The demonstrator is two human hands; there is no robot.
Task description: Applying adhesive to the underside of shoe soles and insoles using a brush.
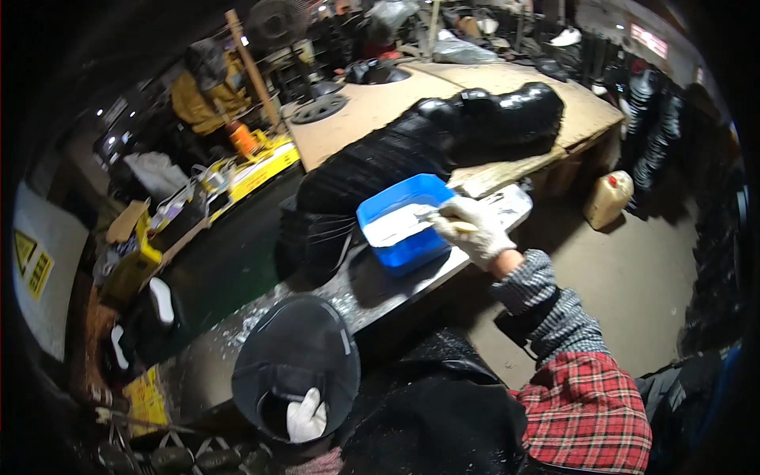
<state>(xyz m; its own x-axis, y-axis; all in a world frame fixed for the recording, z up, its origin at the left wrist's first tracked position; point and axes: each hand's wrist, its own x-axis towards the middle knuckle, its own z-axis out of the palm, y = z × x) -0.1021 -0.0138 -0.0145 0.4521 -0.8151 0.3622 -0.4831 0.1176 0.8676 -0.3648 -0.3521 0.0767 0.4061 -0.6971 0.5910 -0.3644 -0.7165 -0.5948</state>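
Brush [428, 215] in the right hand [475, 229] seemed mid-dip in the paste [390, 226] of the blue tub [409, 260], on the surface [207, 370]; the left hand [306, 416] held the black piece [293, 344], near left. Lifting called for steadiness.

Right hand [473, 229]: white-gloved, at 3 o'clock of view, curled closed; right wrist [507, 263]: narrow strip bare; right forearm [546, 305]: sleeved, slanting up toward 11 o'clock; left hand [306, 417]: white-gloved, at 7 o'clock, pointing toward 12 o'clock; left forearm: mostly hidden
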